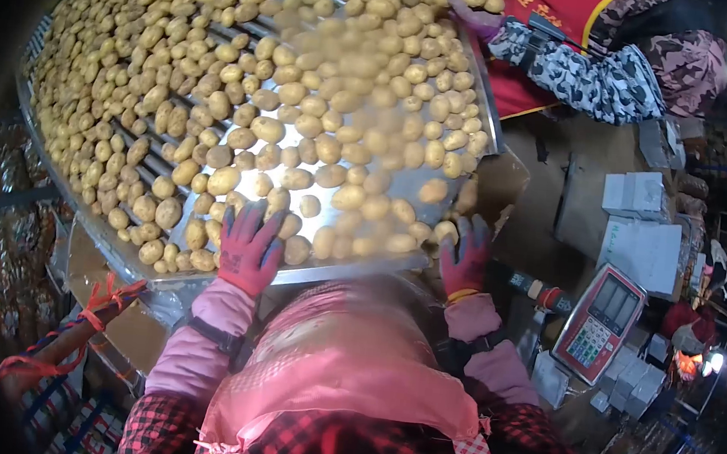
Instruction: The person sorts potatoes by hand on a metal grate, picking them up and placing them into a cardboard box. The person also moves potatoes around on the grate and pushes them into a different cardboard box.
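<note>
Many yellow potatoes [267, 129] cover a metal sorting table [342, 269], thinning out over the smooth sheet nearest me. At the table's front edge, my left hand [247, 247] in a red and grey glove has its fingers stretched out among the potatoes, touching some. My right hand [466, 255], gloved alike, is at the right front corner, fingers apart and beside a few potatoes by the cardboard box [498, 187]. Neither hand has a potato gripped. A blurred patch hides detail over the middle potatoes.
A co-worker's gloved hand [475, 18] is among potatoes at the far right edge. To my right are a red weighing scale display [600, 324] and white boxes [636, 195]. A pole with red ties [87, 324] stands at left. Metal bars [150, 149] show between potatoes.
</note>
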`<action>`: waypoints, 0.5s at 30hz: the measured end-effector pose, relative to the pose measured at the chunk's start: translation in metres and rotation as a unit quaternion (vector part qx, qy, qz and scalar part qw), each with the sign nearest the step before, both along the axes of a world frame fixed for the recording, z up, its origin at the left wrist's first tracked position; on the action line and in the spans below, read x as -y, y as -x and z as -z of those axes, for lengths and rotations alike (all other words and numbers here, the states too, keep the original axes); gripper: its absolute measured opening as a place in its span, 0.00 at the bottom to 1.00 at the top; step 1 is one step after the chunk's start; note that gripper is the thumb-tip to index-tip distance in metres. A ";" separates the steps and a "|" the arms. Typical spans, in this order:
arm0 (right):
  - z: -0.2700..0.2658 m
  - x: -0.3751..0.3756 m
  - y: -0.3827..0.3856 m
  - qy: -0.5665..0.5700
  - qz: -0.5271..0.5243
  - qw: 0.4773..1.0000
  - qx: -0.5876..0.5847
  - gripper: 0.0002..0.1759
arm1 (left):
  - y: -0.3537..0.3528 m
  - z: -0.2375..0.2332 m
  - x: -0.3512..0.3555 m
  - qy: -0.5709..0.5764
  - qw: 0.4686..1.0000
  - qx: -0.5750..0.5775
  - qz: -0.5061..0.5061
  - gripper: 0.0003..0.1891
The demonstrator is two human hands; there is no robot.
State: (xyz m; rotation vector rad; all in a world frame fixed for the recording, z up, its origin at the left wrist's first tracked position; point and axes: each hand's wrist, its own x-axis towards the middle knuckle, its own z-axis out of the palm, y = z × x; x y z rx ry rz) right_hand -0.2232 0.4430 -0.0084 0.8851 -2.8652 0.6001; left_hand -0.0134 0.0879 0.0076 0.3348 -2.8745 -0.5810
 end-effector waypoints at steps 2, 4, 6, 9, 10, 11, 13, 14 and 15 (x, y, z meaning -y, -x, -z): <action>-0.015 0.020 0.007 0.019 0.007 1.000 -0.017 0.34 | -0.002 -0.001 -0.001 0.002 1.000 0.009 -0.006 0.29; -0.022 0.055 0.017 0.051 -0.037 0.998 -0.007 0.37 | -0.002 0.001 0.000 0.003 1.000 0.009 -0.006 0.29; -0.020 0.087 0.022 0.050 -0.069 0.996 0.005 0.39 | -0.001 0.000 -0.001 0.005 1.000 0.006 -0.005 0.28; -0.039 0.134 0.022 0.001 -0.117 0.993 0.009 0.39 | -0.001 -0.001 -0.001 0.003 1.000 0.007 -0.007 0.28; -0.032 0.135 0.018 -0.024 -0.150 0.988 0.021 0.40 | -0.001 -0.001 -0.001 0.001 1.000 0.006 -0.009 0.27; -0.019 0.134 0.014 -0.050 -0.183 0.981 0.033 0.40 | -0.001 -0.001 -0.002 -0.001 1.000 0.005 -0.011 0.27; -0.014 0.125 0.005 -0.087 -0.198 0.975 0.058 0.38 | -0.003 0.000 0.000 -0.005 1.000 0.009 -0.007 0.28; -0.012 0.108 0.003 -0.074 -0.193 0.976 0.075 0.36 | -0.003 0.001 0.001 -0.007 1.000 0.009 -0.007 0.28; -0.007 0.085 0.005 -0.063 -0.189 0.976 0.093 0.35 | -0.004 0.001 0.002 -0.010 1.000 -0.002 -0.007 0.28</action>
